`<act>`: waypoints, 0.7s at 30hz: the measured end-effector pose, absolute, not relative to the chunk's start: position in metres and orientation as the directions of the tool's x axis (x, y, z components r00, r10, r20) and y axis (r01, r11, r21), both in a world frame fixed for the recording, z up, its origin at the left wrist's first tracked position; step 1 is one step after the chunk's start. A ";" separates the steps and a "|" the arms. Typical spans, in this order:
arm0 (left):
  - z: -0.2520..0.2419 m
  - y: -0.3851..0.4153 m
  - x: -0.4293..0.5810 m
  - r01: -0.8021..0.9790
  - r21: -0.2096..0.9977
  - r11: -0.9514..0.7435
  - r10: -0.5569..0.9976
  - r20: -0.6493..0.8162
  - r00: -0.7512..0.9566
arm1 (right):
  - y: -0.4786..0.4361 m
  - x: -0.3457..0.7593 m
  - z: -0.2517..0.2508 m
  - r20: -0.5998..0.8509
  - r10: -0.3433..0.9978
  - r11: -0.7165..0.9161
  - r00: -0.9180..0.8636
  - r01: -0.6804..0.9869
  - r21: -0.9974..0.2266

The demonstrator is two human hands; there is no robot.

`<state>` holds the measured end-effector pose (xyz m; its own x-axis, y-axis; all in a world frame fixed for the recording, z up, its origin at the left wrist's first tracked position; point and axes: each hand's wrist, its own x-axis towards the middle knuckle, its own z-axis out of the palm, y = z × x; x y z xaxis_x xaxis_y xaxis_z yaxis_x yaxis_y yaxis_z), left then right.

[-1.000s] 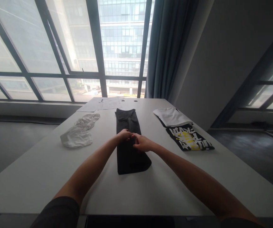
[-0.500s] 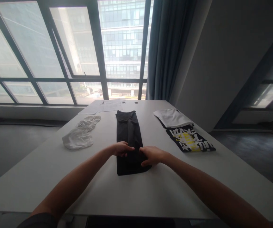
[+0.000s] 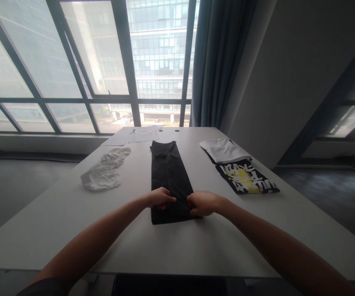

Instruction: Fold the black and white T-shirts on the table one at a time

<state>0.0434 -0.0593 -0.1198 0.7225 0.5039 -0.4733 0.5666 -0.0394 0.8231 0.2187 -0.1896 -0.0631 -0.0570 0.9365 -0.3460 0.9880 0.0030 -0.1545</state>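
"Dark folded garment (image 3: 166, 166): where is it lying, against the fingers?"

"Lengthwise down the middle of the white table (image 3: 177, 250), under and between both hands. The left hand (image 3: 159, 198) rests on its near part, by the left edge; the right hand (image 3: 204, 202) is at its right edge, close to the near corner."

"And the fingers?"

"On the right, thumb and bent fingers are pinching that edge. On the left, the thumb points across the cloth and the fingers curl down; I can't tell whether they grip any fabric."

"How are the arms set?"

"Both reach forward from the lower corners and slant inward, backs of the hands upward. The hands are near each other but apart, with dark cloth between. Most of the garment's length extends beyond them, towards the window (image 3: 161, 61)."
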 end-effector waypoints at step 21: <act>-0.158 -0.037 0.028 0.621 0.225 -0.751 0.634 -0.014 0.773 | -0.082 0.253 -0.147 -0.123 0.990 -0.086 0.065 0.981 -0.175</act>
